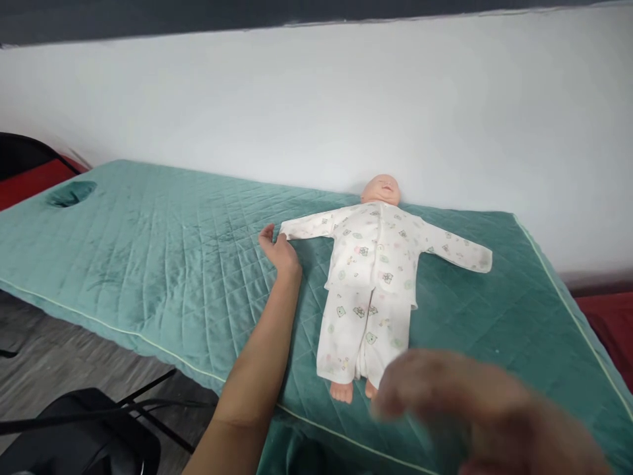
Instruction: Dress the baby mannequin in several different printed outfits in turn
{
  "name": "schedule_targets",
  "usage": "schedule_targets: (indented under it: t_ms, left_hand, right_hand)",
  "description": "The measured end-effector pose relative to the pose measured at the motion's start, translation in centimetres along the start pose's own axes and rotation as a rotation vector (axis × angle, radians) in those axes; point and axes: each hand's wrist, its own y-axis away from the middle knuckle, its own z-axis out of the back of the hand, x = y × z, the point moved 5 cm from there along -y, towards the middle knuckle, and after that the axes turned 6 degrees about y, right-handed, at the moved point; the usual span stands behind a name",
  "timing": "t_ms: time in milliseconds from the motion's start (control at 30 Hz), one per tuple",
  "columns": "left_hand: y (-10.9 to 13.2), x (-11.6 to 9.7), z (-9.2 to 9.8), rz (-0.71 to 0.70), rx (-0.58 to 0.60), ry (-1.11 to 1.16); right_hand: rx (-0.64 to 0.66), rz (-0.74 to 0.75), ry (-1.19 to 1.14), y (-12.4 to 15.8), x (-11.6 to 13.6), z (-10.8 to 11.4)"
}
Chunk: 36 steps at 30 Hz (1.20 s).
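Note:
A baby doll [378,257] lies on its back on the green quilted bed, arms spread out to the sides and bare feet toward me. It is dressed in a white patterned long-sleeved top and matching trousers [341,336]. Beside the cuff of the sleeve on the left rests my left hand [281,251], its fingers loosely bent and apart, with nothing visible in them. Blurred and close to the camera, my right hand [475,396] is raised over the doll's feet. Its fingers are curved with a gap below them, and it partly hides one foot.
The quilted bed [198,264] stands against a white wall [247,112] and has a face hole [72,193] near its far left end. A black chair [89,429] is at the lower left on a grey wooden floor. Red surfaces show past both ends of the bed.

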Motion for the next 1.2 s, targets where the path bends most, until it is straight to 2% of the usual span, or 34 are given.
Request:
schedule_targets:
  t_ms: [67,133,267,333,400,467,600,700,800,867,967,1200]
  left_hand:
    - [0.0,0.0,0.0,-0.008,0.001,-0.013]
    - [0.0,0.0,0.0,-0.015,0.003,-0.025]
    - [0.2,-0.2,-0.1,-0.032,0.008,-0.061]
    - [0.6,-0.6,-0.1,-0.064,0.024,-0.098]
    - [1.2,-1.5,-0.1,-0.154,0.063,-0.139]
    - [2.1,-2.8,-0.3,-0.308,0.126,-0.174]
    - [4.6,-5.1,-1.1,-0.576,0.321,-0.26]
    - [6.3,-5.7,-2.1,-0.693,0.524,-0.317]
    - [7.6,-5.7,-3.1,-0.811,0.745,-0.341]
    - [8.2,-5.4,-3.6,-0.858,0.856,-0.346]
    - [8.7,-5.1,-3.9,-0.884,0.963,-0.357]
    - [10.7,-5.3,-3.0,-0.869,1.034,-0.563]
  right_hand:
    - [-0.042,0.029,-0.052,-1.0,-1.8,1.1]
    - [-0.19,0.052,-0.101,-1.8,-4.3,3.0]
    - [-0.54,-0.076,-0.059,-2.0,-9.9,6.3]
    - [-0.675,-0.08,0.008,-1.7,-11.6,7.0]
    - [-0.736,-0.074,0.091,-1.4,-12.8,7.1]
    - [-0.726,-0.086,0.192,-1.2,-13.6,6.9]
    - [-0.609,-0.16,0.442,-1.4,-14.8,6.0]
    - [-0.485,-0.174,0.606,-1.8,-15.0,5.1]
    - [-0.385,-0.204,0.656,-2.2,-15.2,4.4]
    - [-0.361,-0.235,0.641,-2.2,-15.3,4.2]
    - [-0.374,-0.248,0.595,-2.1,-15.6,4.3]
    - [-0.358,-0.238,0.578,-1.8,-16.4,4.2]
